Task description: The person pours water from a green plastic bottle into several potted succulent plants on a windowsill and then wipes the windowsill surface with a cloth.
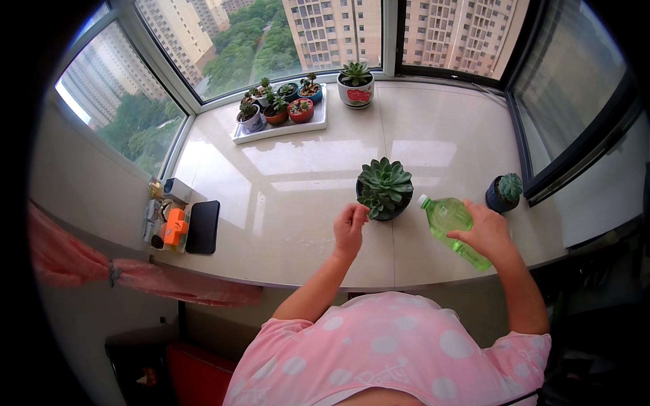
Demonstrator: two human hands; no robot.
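A large green succulent [384,181] grows in a dark round pot [395,214] in the middle of the white sill. At its lower left edge is my left hand [350,229], closed, fingertips pinched together against the outer leaves or pot rim. Whatever those fingers hold, if anything, is hidden. To the right of the pot, my right hand [486,232] is wrapped round a clear green plastic bottle [449,215]. The bottle lies tilted, its white-capped end toward the succulent, with liquid seemingly inside. Bottle and pot are apart.
A white tray [284,130] of several small potted succulents stands by the window, beside a white pot [356,95] with a red pattern. A small dark pot [504,193] sits at right near the open window frame. A black phone [203,227] and an orange item [176,226] lie left.
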